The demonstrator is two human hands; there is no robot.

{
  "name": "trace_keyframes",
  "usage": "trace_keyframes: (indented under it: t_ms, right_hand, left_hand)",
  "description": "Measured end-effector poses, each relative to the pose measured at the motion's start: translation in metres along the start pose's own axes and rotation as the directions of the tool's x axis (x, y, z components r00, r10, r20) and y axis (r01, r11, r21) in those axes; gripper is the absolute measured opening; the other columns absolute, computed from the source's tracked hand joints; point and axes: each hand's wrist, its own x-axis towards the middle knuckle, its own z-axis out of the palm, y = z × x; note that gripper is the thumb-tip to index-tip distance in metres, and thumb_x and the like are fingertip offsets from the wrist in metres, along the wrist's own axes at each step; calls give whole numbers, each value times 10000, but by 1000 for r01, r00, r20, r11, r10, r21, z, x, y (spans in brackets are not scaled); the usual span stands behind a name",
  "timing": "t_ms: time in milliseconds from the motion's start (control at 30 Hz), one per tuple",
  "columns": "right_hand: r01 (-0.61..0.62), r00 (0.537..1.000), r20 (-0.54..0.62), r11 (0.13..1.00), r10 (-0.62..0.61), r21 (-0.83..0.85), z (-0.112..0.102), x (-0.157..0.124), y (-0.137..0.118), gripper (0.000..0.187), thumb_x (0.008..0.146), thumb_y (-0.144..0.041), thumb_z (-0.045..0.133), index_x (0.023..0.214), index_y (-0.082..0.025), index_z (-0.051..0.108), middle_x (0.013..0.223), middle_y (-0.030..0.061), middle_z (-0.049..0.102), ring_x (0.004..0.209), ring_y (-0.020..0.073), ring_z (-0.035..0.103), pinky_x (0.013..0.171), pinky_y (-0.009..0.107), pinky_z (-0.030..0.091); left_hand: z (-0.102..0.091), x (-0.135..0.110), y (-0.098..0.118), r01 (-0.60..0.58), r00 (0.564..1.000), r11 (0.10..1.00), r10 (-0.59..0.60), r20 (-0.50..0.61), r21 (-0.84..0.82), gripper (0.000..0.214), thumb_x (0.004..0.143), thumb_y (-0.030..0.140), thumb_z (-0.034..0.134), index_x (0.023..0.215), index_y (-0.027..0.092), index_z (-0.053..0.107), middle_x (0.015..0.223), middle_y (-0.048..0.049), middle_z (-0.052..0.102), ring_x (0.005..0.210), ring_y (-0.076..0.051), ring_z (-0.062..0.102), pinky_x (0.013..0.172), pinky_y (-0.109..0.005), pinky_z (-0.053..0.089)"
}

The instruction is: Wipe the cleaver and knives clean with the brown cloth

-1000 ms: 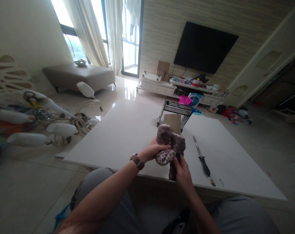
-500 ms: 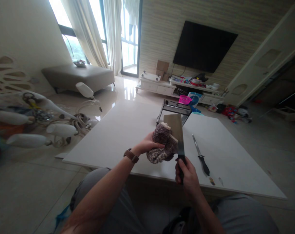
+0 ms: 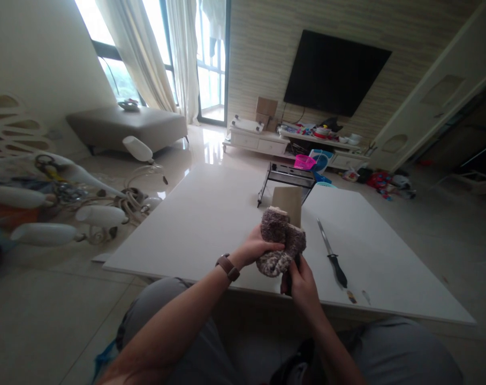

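My left hand (image 3: 265, 248) grips a fluffy brown-grey cloth (image 3: 275, 227), bunched up, with a watch on the wrist. The cloth lies over the face of a cleaver (image 3: 293, 200), covering much of its lower blade. Around the cleaver's dark handle my right hand (image 3: 301, 280) is closed, just below the cloth. The blade stands upright above the near edge of the white table (image 3: 195, 214). To the right on the table rests a honing rod (image 3: 332, 256) with a black handle.
A black metal rack (image 3: 289, 174) stands at the table's far side. Two small items, one a brownish piece (image 3: 351, 297), lie by the near right edge. White lamp shades (image 3: 100, 215) and cables crowd the floor at left. A pink basket (image 3: 304, 162) sits beyond the table.
The cloth has moved right across the blade and now hides more of it. My right hand and the cleaver handle have shifted slightly left, closer to my left hand.
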Motion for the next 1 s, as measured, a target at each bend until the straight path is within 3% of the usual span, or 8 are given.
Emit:
trace_keyframes:
  t_ms: [200, 400, 533, 667, 800, 1000]
  right_hand:
    - [-23, 1000, 15, 998, 22, 61, -9, -5, -9, 400, 888, -593, 617, 828, -226, 469, 590, -89, 456, 381, 62, 410, 337, 190, 335]
    - [-70, 997, 52, 993, 65, 97, -16, -14, -12, 384, 893, -585, 615, 880, -220, 497, 608, -84, 477, 365, 61, 406, 338, 196, 331]
    - [-58, 997, 61, 997, 54, 59, -12, -15, -11, 377, 898, -585, 603, 877, -224, 496, 603, -85, 479, 373, 67, 410, 341, 197, 324]
    - [-37, 994, 98, 999, 39, -20, -3, -16, -7, 365, 913, -587, 569, 904, -229, 500, 583, -89, 481, 381, 77, 428, 364, 201, 362]
    - [-50, 987, 152, 997, 57, -50, 0, -19, -1, 365, 915, -580, 564, 859, -231, 472, 568, -93, 482, 380, 81, 465, 377, 199, 388]
    - [-123, 950, 285, 991, 130, -43, -12, -25, -4, 358, 901, -547, 605, 834, -221, 474, 550, -90, 505, 364, 85, 485, 369, 194, 397]
  left_hand:
    - [-20, 9, 14, -9, 1000, 997, 9, 8, 83, 601, 466, 143, 941, 1021, 120, 712, 1008, -111, 759, 939, -267, 698, 940, -424, 526]
    - [-44, 20, 23, -76, 973, 987, 43, -226, -142, 512, 560, 204, 917, 1021, 120, 710, 960, -98, 769, 850, -237, 721, 889, -405, 567]
    - [-35, 15, 20, 34, 993, 945, -68, -94, -325, 465, 619, 253, 889, 1031, 117, 722, 942, -108, 769, 809, -229, 736, 823, -361, 592]
    - [-17, 7, 9, 109, 993, 952, -117, -10, -287, 457, 608, 214, 903, 1017, 113, 726, 962, -117, 772, 823, -232, 737, 847, -366, 588]
    - [-18, 9, 7, 53, 992, 961, -82, -96, -271, 469, 578, 179, 914, 997, 100, 720, 965, -123, 772, 836, -240, 733, 852, -387, 586]
    - [-44, 22, 27, -91, 961, 949, 4, -277, -303, 511, 546, 171, 923, 1004, 89, 713, 962, -134, 774, 845, -265, 738, 906, -450, 575]
